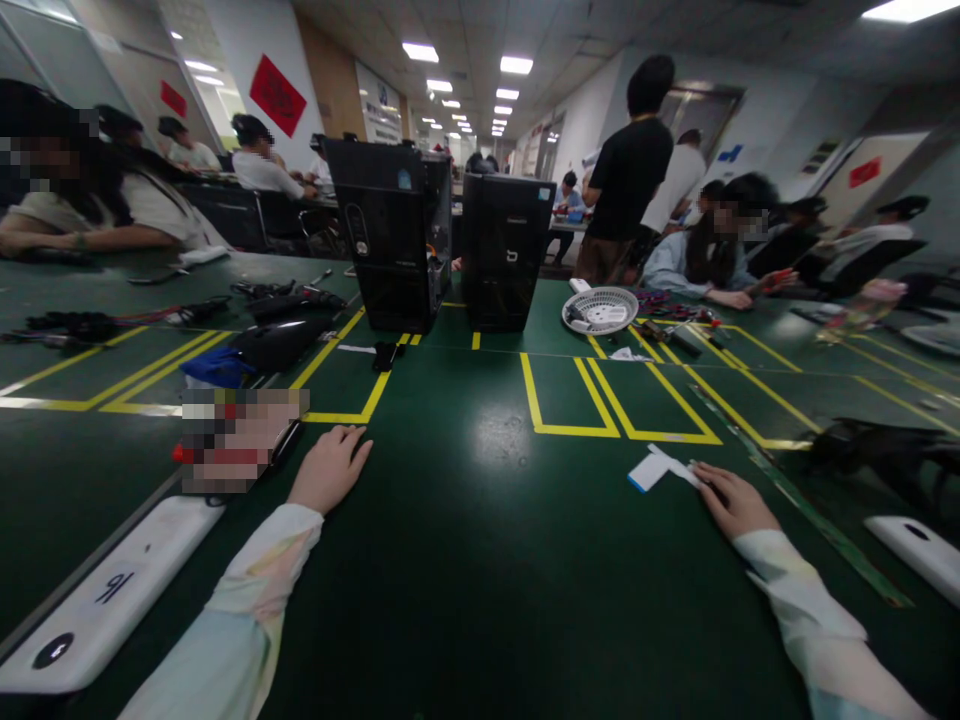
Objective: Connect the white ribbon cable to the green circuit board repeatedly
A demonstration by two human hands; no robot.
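My left hand lies palm down on the green tabletop, its fingers stretched out beside a yellow tape outline and holding nothing. To its left is a phone-like object, partly blurred out. On the right, my right hand rests low on the table with its fingertips on one end of a folded white strip with a blue edge. The fingers look closed on that end, and the strip's other part lies flat toward the middle.
Two black computer towers stand at the back middle. Near them are a round white fan-like basket, tangled cables and a black glossy object. White devices lie at both sides. Yellow tape marks the table. Several people sit around.
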